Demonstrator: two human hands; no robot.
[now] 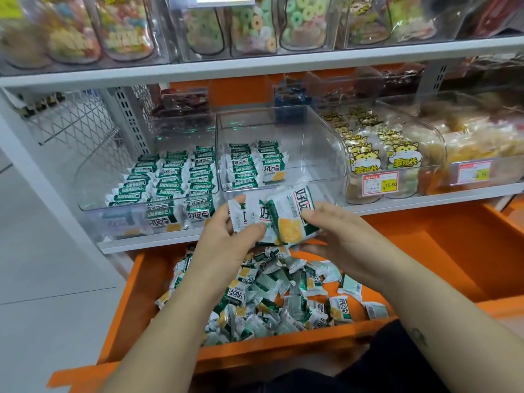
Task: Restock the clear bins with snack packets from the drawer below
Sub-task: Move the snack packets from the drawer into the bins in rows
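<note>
My left hand and my right hand together hold a small stack of green-and-white snack packets just above the open orange drawer. Both hands grip the stack from its sides, in front of the shelf edge. Many loose packets of the same kind lie in a heap in the drawer. On the shelf, the left clear bin holds three neat rows of these packets. The middle clear bin holds two short rows at its left side, and its right part is bare.
To the right stand clear bins of yellow cartoon-cat packets with a price tag. An upper shelf carries bins of colourful sweets. A wire mesh panel sits at the left, beside grey floor.
</note>
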